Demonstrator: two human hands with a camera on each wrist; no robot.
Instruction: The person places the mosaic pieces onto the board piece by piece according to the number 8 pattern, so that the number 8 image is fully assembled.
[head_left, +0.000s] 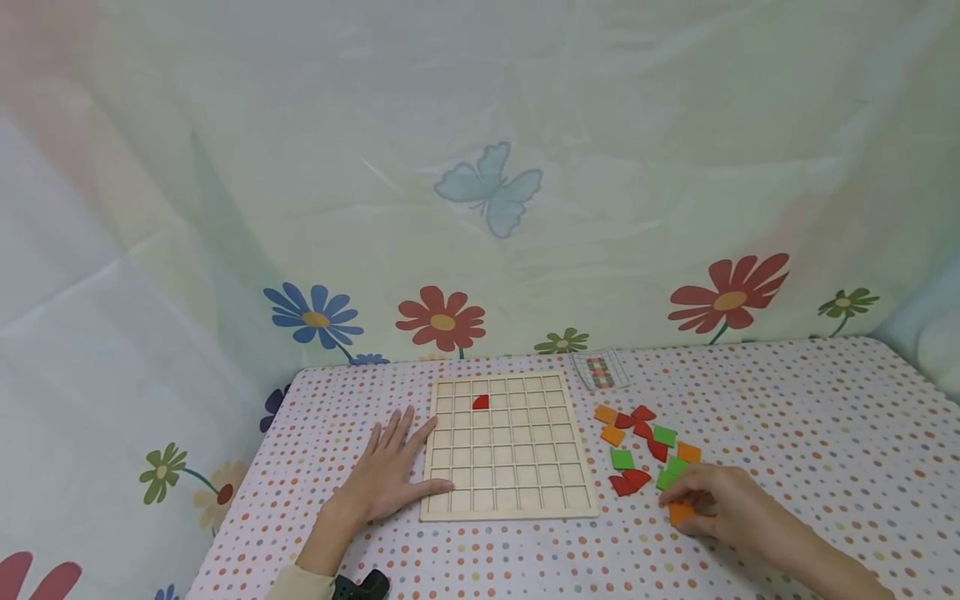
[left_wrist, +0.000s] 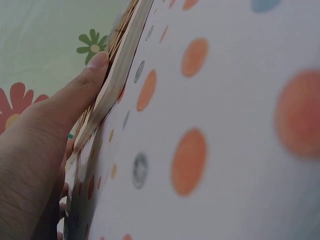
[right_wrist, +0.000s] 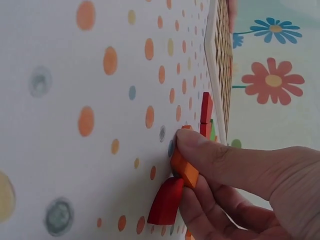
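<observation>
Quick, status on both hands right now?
Left hand: open, touching the wooden board.
Right hand: closed, pinching an orange tile.

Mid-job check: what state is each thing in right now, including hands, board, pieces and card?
Grid board: lying flat, other visible cells bare
Red piece on board: sitting in one cell
Left hand: fingers spread, thumb resting on board
Orange piece: pinched
Right hand: pinching that orange piece
Loose pieces: scattered right of board
Patterned card: lying printed side up
</observation>
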